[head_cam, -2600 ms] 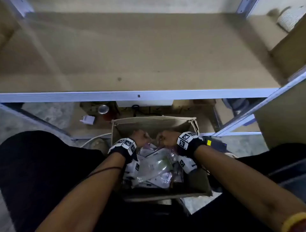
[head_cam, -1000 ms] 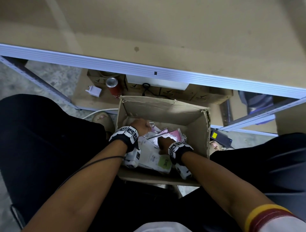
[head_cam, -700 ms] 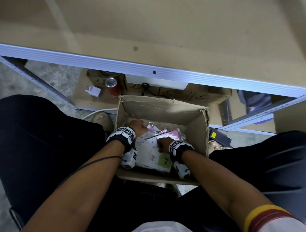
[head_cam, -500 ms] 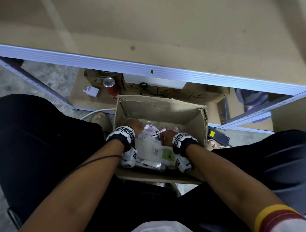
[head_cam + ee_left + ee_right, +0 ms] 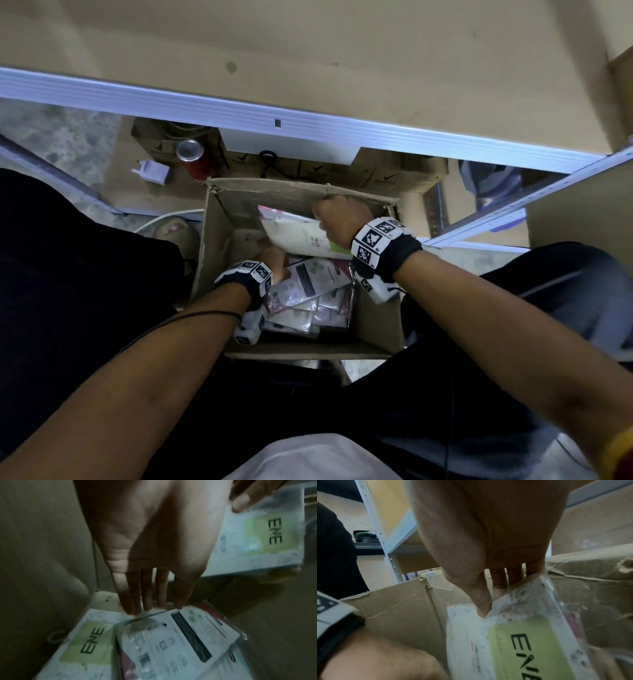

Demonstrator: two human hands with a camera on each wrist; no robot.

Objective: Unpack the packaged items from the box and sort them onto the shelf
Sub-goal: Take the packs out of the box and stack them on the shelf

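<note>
An open cardboard box (image 5: 373, 329) stands on the floor between my legs, holding several plastic-wrapped packets (image 5: 308, 291). My right hand (image 5: 329, 219) pinches a white packet with a green ENE label (image 5: 301, 236) at its top edge and holds it raised near the box's far wall. In the right wrist view the thumb (image 5: 482, 608) lies on the front of that packet (image 5: 522, 642). My left hand (image 5: 274, 260) reaches low into the box. Its straight fingers (image 5: 130, 601) touch the edge of a clear-wrapped white packet (image 5: 171, 635), beside another ENE packet (image 5: 91, 642). The shelf board (image 5: 308, 51) lies above.
The shelf's pale metal front rail (image 5: 342, 126) crosses above the box. Below it stand a red can (image 5: 191, 157), a white plug adaptor (image 5: 152, 170) and flat cartons (image 5: 394, 174). A slanted shelf rail (image 5: 513, 209) runs at right. My dark-trousered legs flank the box.
My right hand has lifted the green-labelled packet off the pile, up toward the box's far wall. My left hand stays low in the box, its fingers now on another packet.
</note>
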